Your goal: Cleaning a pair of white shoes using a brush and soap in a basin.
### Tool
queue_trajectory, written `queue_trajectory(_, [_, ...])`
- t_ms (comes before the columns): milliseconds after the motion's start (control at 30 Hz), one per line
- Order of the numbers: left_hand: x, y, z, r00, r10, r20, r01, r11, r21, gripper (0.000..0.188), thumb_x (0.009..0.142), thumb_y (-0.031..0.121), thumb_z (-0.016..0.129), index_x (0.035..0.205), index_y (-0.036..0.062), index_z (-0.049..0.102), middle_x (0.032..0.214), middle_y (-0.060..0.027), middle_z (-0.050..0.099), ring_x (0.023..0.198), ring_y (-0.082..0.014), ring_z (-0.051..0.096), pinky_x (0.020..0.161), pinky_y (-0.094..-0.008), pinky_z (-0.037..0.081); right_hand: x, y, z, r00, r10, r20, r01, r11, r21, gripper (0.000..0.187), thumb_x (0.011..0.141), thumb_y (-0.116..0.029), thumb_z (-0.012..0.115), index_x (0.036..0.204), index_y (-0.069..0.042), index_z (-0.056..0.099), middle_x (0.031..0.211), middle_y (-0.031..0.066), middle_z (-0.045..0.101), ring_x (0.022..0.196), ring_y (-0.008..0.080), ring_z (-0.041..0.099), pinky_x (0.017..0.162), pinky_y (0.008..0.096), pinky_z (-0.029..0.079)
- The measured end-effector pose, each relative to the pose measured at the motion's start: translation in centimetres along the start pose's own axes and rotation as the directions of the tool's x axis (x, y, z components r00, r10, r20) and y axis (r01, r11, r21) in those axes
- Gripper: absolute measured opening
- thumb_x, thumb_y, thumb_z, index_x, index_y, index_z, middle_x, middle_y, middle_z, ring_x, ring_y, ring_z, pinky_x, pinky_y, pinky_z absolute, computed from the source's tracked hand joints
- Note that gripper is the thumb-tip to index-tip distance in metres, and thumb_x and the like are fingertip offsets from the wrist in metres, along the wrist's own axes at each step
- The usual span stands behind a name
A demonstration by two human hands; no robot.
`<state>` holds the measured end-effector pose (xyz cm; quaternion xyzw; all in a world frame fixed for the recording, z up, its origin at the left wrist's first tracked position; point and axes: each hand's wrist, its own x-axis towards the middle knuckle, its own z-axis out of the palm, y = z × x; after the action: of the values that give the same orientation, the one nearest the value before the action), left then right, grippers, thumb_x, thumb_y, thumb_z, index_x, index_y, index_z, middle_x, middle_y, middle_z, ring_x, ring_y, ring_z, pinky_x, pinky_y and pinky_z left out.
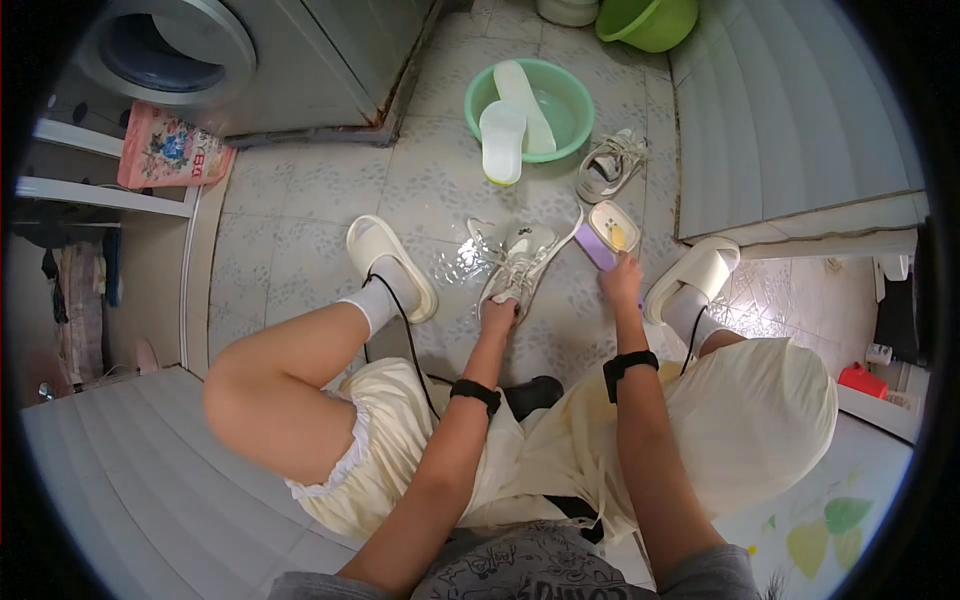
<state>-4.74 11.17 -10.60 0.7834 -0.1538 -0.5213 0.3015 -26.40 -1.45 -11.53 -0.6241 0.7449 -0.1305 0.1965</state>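
Note:
My left hand [499, 314] is closed on the heel end of a pale lace-up sneaker [526, 262], which rests on the wet floor with its toe pointing away from me. To its right is a small purple box [594, 246] with a whitish top. My right hand [622, 281] is at the box's near edge, fingers bent together. A small yellow piece [618, 238] shows just beyond the fingertips; its kind and what the fingers grip are unclear. A second sneaker [612, 165] lies beyond the box.
A green basin [570, 110] beyond the sneakers holds a long white insole [524, 105] and a shorter one [502, 140] over its rim. A brighter green tub [650, 22] sits far back. My slippered feet flank the work. A washing machine [330, 70] stands at left, a panelled wall [790, 120] at right.

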Motion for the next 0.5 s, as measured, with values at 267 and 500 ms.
queue_trajectory(267, [1.0, 0.3, 2.0, 0.929, -0.201, 0.310, 0.368, 0.583, -0.725, 0.020, 0.084, 0.015, 0.055, 0.099, 0.0035, 0.054, 0.081, -0.0049, 0.060, 0.065, -0.0161, 0.058, 0.057, -0.0265, 0.047, -2.9, 2.7, 1.7, 0.978, -0.026, 0.206, 0.011, 0.997, 0.075, 0.054, 0.080, -0.015, 0.054, 0.129, -0.005, 0.032, 0.101, 0.0263, 0.056, 0.092, 0.0417, 0.054, 0.080, 0.0449, 0.043])
queue_trajectory(500, [4.8, -2.6, -2.1, 0.892, -0.214, 0.398, 0.447, 0.283, -0.849, 0.008, 0.085, 0.018, 0.053, 0.083, 0.0112, 0.054, 0.066, 0.0008, 0.056, 0.049, -0.0086, 0.053, 0.038, -0.0187, 0.041, -4.0, -6.3, -2.3, 0.954, 0.022, 0.298, -0.122, 0.940, 0.320, 0.049, 0.090, -0.022, 0.046, 0.135, -0.018, 0.028, 0.109, 0.0244, 0.055, 0.096, 0.0403, 0.054, 0.081, 0.0420, 0.043])
